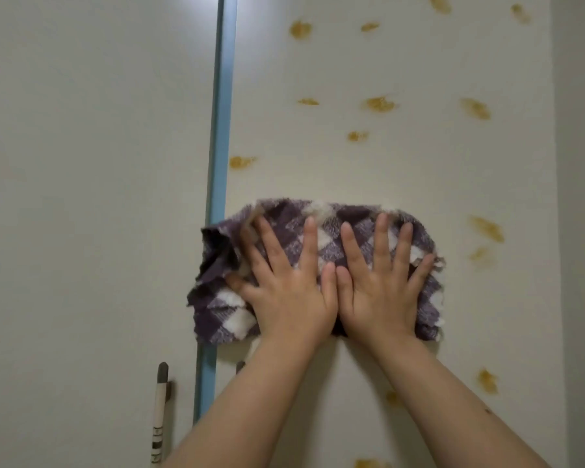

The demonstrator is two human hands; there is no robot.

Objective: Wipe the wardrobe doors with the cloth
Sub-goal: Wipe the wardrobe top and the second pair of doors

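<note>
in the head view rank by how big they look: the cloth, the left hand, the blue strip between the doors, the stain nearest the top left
1. blue strip
2. cloth
3. left hand
4. stain

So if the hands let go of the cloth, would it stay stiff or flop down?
Probably flop: the cloth is already crumpled and folded at its left edge, so it looks soft. It seems held up only by the left hand and right hand pressing it flat on the door, so it would likely slide down.

Hands hide cloth (331, 231) centre. Handle (158, 413) cut off at 7 o'clock edge; second handle (240, 366) mostly behind left forearm. Stain (368, 463) cropped at 6 o'clock.
</note>
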